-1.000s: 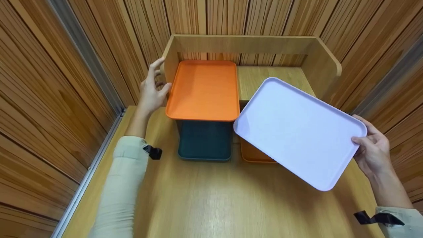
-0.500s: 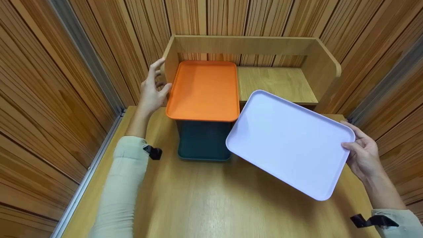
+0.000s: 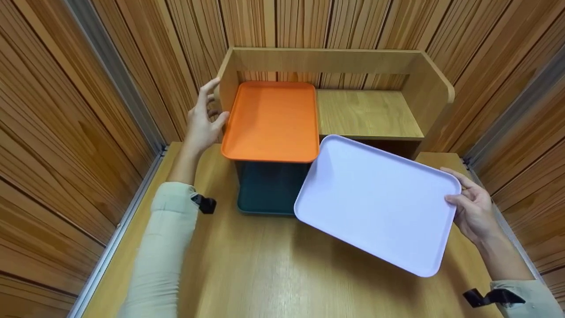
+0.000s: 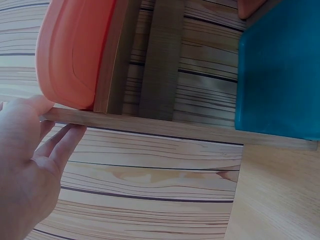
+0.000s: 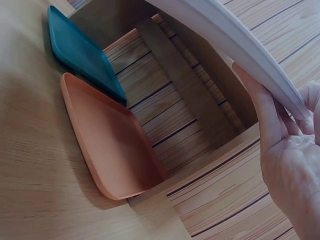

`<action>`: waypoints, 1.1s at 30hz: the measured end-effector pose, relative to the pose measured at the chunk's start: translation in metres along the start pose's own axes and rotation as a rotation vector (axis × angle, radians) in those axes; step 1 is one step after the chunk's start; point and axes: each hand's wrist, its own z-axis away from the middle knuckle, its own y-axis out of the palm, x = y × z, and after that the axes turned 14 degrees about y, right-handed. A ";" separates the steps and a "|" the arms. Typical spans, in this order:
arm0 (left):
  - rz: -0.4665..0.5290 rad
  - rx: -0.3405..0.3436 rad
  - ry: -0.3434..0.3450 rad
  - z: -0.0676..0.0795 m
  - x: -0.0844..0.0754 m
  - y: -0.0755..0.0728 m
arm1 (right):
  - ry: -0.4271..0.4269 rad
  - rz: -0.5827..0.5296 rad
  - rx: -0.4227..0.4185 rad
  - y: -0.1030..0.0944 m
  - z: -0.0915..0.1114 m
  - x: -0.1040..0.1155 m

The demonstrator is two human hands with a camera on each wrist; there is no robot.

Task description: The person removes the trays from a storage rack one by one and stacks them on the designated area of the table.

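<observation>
My right hand [image 3: 479, 214] pinches the right edge of a lavender tray [image 3: 379, 205], thumb on top and fingers underneath. That tray hangs tilted in the air before the right half of a wooden desk shelf [image 3: 371, 112]. My left hand [image 3: 203, 121] grips the shelf's left side panel [image 4: 150, 125], its thumb and fingers on opposite sides. Beside it, an orange tray [image 3: 273, 121] lies on the left of the upper board, overhanging the front. Below rests a dark teal tray [image 3: 267, 190]. A brown-orange tray [image 5: 115, 140], visible in the right wrist view, lies in the lower right, hidden from the head view.
The shelf stands on a wooden table [image 3: 256, 265] against wood-plank walls [image 3: 326, 22]. Its raised back rail [image 3: 326, 59] and right side panel [image 3: 430, 84] border the upper board. A metal strip [image 3: 119, 225] runs along the table's left edge.
My right hand has brought the lavender tray down, left and nearer, uncovering more of the upper board while hiding the lower brown-orange tray from the head view. My left hand stays put.
</observation>
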 end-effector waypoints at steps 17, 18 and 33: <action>-0.020 0.010 -0.017 0.001 -0.001 0.000 | 0.113 0.212 -0.066 0.013 -0.013 -0.028; -0.020 0.013 -0.017 0.001 -0.001 0.000 | 0.115 0.216 -0.068 0.014 -0.015 -0.030; -0.022 0.015 -0.014 0.001 -0.003 0.000 | 0.140 0.254 -0.054 0.031 -0.034 -0.048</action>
